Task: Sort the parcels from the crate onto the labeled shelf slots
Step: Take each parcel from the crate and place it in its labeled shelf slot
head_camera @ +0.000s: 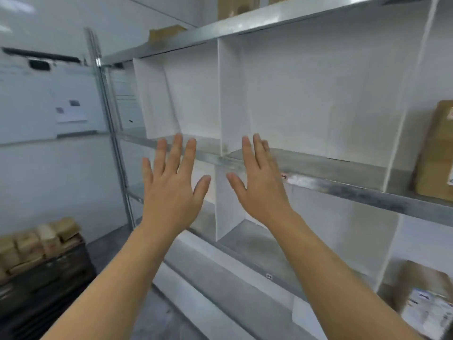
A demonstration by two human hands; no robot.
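Note:
Both hands are raised in front of the metal shelf [343,185], backs toward me. My left hand [171,190] has its fingers spread and holds nothing. My right hand [259,182] is also flat and empty, beside a white divider [230,99]. The two slots behind the hands hold nothing. A dark crate [46,276] at the lower left is packed with several brown parcels [36,241]. A small label [284,177] sits on the shelf's front edge by my right hand; its text is too blurred to read.
A brown parcel [436,153] stands in the slot at the far right, another parcel [426,298] with a white label lies on the shelf below. Boxes [235,6] sit on the top shelf. A metal upright [107,123] marks the shelf's left end; white wall beyond.

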